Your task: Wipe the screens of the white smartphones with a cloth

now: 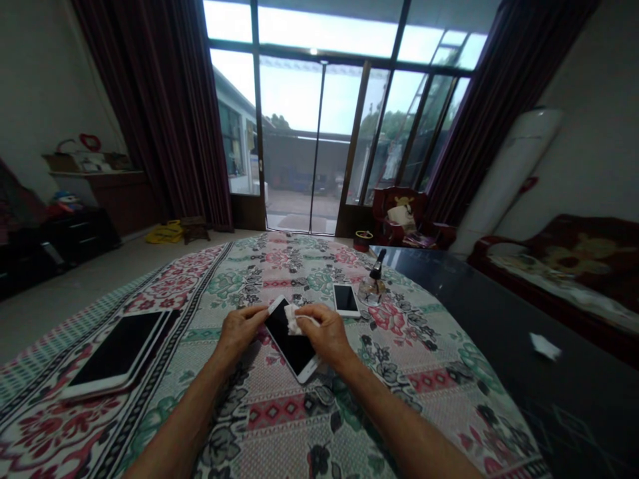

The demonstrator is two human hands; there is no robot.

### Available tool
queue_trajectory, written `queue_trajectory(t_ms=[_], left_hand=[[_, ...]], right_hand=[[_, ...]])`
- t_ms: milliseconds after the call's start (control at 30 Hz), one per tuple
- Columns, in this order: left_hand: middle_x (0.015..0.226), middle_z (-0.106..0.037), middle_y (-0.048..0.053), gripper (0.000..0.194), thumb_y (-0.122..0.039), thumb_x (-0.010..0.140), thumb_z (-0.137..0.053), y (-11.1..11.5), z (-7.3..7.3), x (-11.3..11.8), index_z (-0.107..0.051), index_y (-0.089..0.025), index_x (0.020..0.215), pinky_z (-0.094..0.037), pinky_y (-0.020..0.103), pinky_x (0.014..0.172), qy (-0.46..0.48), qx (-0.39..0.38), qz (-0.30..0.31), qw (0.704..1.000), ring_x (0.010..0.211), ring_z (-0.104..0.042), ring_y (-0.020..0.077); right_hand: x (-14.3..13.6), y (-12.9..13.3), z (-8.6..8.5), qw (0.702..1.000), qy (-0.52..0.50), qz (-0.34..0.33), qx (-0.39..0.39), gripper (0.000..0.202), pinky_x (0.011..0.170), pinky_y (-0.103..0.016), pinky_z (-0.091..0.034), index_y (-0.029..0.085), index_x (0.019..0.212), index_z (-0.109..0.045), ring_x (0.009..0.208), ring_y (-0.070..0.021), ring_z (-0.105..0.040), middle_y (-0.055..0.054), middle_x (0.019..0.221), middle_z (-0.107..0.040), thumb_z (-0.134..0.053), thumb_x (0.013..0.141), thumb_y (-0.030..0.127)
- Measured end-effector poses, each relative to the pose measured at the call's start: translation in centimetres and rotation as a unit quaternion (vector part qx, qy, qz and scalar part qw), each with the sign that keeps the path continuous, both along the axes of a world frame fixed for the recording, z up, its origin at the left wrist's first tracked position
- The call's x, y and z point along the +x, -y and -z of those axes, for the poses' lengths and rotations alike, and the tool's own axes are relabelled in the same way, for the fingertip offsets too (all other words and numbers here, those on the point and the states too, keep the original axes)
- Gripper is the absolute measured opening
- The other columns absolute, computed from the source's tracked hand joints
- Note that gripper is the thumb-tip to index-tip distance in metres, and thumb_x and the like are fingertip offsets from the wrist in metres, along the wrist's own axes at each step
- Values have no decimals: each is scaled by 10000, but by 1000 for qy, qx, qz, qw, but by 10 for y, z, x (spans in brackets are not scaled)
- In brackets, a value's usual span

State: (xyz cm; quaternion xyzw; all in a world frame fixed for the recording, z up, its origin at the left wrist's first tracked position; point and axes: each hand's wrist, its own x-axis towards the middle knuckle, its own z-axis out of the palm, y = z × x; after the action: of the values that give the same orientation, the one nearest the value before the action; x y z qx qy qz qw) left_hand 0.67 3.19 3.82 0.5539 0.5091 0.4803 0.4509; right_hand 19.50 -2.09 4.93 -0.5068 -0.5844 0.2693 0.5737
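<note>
A white-framed phone (294, 347) with a dark screen lies slanted on the patterned tablecloth (279, 442). My left hand (243, 328) holds its upper left edge, fingers closed on it. In my right hand (324, 330), the fingers pinch a crumpled white tissue (294, 320) against the upper part of the screen. Beyond my right hand lies a smaller white phone (346, 299), face up. Beside that phone stands a clear glass bottle (371, 290) with a black top.
Stacked white-edged tablets (118, 349) lie at the left of the table. A dark table (479, 319) adjoins on the right, with a white scrap (545, 346) on it. Wooden seats (574, 266) and glass doors stand beyond.
</note>
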Motion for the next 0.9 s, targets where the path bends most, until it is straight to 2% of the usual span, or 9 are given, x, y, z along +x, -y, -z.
queue_trajectory(t_ms=[100, 167, 300, 433, 700, 900], left_hand=[[878, -769, 54, 274, -410, 700, -700, -1, -3, -4, -795, -189, 831, -482, 280, 754, -56, 36, 16, 998, 897, -669, 260], [898, -765, 64, 309, -419, 697, -707, -2, -2, -6, -792, -180, 873, -477, 291, 767, -52, 34, 24, 998, 906, -660, 261], [831, -748, 69, 394, -357, 653, -738, -6, 3, -10, -767, -147, 985, -461, 283, 674, -15, -8, 85, 996, 750, -641, 216], [707, -707, 32, 278, -290, 649, -721, -6, 5, -13, -775, -139, 875, -409, 243, 589, 0, -58, 174, 983, 602, -579, 146], [672, -672, 23, 300, -317, 608, -766, -12, 17, -5, -765, -140, 850, -404, 232, 545, 112, -43, 131, 984, 536, -532, 105], [615, -647, 12, 310, -328, 565, -808, -11, 24, -5, -756, -123, 791, -414, 239, 540, 162, -51, 142, 975, 515, -524, 102]], right_hand=[[-4, 3, -1, 998, 40, -26, 32, 172, 805, -343, -480, 252, 758, -761, 834, -206, -649, -31, 840, -716, -629, 692, 164], [-5, 4, 0, 996, 61, -47, 35, 193, 794, -336, -485, 258, 762, -759, 817, -196, -648, -25, 831, -713, -619, 699, 139], [-4, 5, 4, 991, 109, -63, 50, 223, 789, -320, -489, 260, 783, -752, 818, -178, -643, -18, 835, -706, -609, 715, 104], [-2, 4, 4, 986, 142, -63, 57, 229, 772, -290, -493, 230, 795, -746, 814, -162, -648, -26, 839, -705, -607, 723, 63], [2, 2, -15, 958, 246, -103, 106, 238, 749, -264, -492, 225, 830, -742, 818, -147, -639, -30, 871, -692, -616, 744, 42], [0, 2, -22, 952, 291, -95, 24, 222, 745, -257, -479, 245, 842, -762, 791, -148, -642, -16, 833, -712, -624, 766, 89]])
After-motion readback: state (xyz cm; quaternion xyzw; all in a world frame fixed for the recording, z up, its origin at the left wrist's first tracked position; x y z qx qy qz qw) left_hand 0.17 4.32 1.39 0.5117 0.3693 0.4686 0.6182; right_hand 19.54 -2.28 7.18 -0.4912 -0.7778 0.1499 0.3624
